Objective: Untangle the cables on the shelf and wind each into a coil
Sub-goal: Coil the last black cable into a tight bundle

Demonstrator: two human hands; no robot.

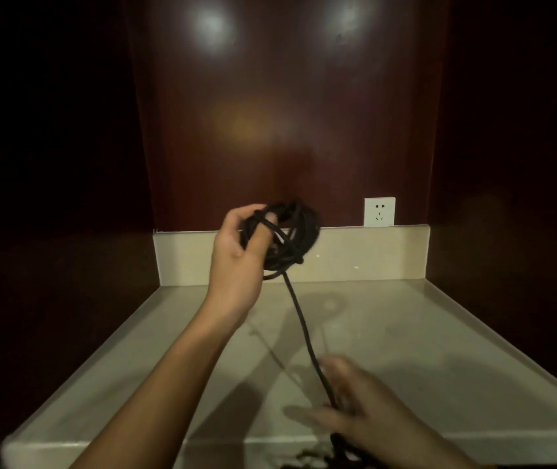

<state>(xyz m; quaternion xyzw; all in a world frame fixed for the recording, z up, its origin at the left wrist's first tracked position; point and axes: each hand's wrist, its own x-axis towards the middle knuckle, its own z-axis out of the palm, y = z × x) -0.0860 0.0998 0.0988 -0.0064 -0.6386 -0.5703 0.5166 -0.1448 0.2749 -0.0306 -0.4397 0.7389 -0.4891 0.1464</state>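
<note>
Nearest the camera, the right hand [361, 404] hangs low over the shelf's [439, 350] front edge, blurred. The cable [299, 319] runs down to its fingers and shows again below the hand, so it seems to be guiding or lightly pinching the strand; the blur hides the exact grip. More dark cable lies loose [334, 448] at the very bottom of the view, past the front edge, and its shape cannot be made out.

Higher up, toward the back edge, the left hand [236, 252] holds the coil [287, 235] in the air, fingers curled through and round the loops, thumb on the outside. Some turns cross one another, so the bundle is rough, not neat. From its underside one strand runs straight and taut down to the right hand.

By its look the cable is light, soft and springy: it bends easily but the loops would likely spread if released. A rubbery jacket should give fair grip. Best hold, I judge, is a full wrap round all the turns for the coil, and a loose pinch on the free run so it can slide.

No containers are in view. A white wall socket [379, 211] sits above the back edge, right of the coil.
</note>
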